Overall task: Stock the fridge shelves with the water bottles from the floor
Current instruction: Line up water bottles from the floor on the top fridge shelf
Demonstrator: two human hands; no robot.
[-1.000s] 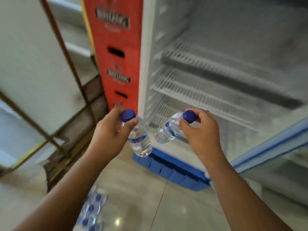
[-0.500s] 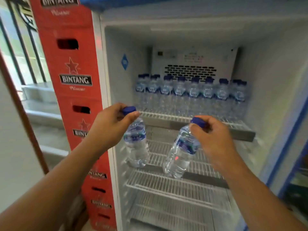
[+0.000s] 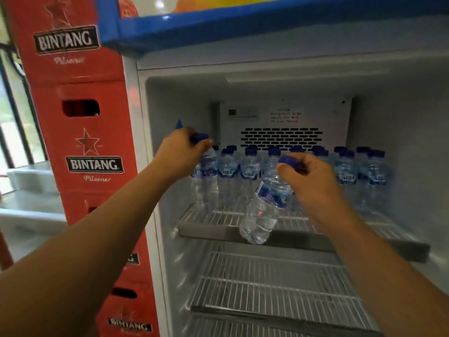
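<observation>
My left hand (image 3: 181,152) grips the blue cap of a clear water bottle (image 3: 205,181), which stands upright at the left front of the fridge's top wire shelf (image 3: 218,216). My right hand (image 3: 308,176) pinches a second bottle (image 3: 266,205) by its cap; it hangs tilted just in front of that shelf's edge. Behind them, several blue-capped water bottles (image 3: 347,176) stand in rows at the back of the shelf. The bottles on the floor are out of view.
Red Bintang crates (image 3: 80,147) are stacked tight against the fridge's left wall. A lower wire shelf (image 3: 269,290) lies bare below. The fridge's blue top band (image 3: 218,25) runs overhead. A vent panel (image 3: 281,137) sits on the back wall.
Both hands rose from near the floor and reached into the fridge. The left bottle moved onto the top shelf's left side; the right bottle came up to the shelf's front edge.
</observation>
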